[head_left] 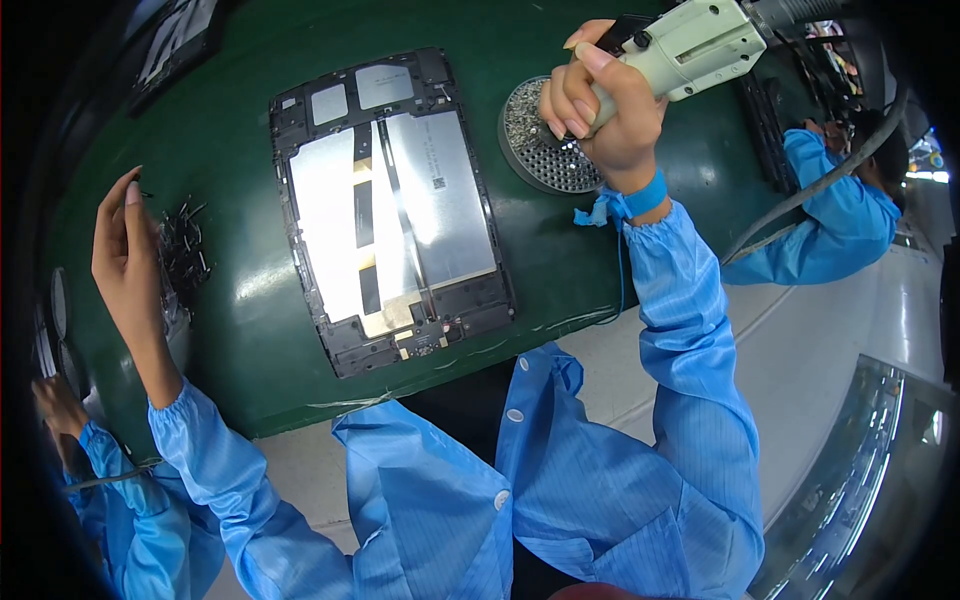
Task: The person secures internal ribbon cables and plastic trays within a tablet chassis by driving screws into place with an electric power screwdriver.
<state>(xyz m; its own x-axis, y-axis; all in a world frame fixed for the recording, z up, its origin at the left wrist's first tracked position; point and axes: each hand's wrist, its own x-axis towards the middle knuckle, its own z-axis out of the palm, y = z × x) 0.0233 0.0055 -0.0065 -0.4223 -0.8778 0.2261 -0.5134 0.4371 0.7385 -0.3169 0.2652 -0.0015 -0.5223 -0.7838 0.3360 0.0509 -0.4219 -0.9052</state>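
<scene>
My right hand (618,110) is wrapped round a pale grey-green electric screwdriver (690,50). Its lower end reaches over a round metal dish (520,165) with a perforated plate and many small silver screws. A blue wrist strap (640,197) circles that wrist. At the left, my left hand (130,255) is raised, finger and thumb together at a small dark piece (137,172) whose kind I cannot make out. Between the hands lies an opened tablet (440,190), showing silver plates, a black ribbon strip, yellowish tape and a black frame; neither hand touches it.
Beside my left hand lies a heap of small black strips (183,245) with clear plastic. Another dark panel (175,50) is at the upper left. Co-workers' blue sleeves show at right (830,235) and lower left (150,510). A grey cable (820,185) hangs at right.
</scene>
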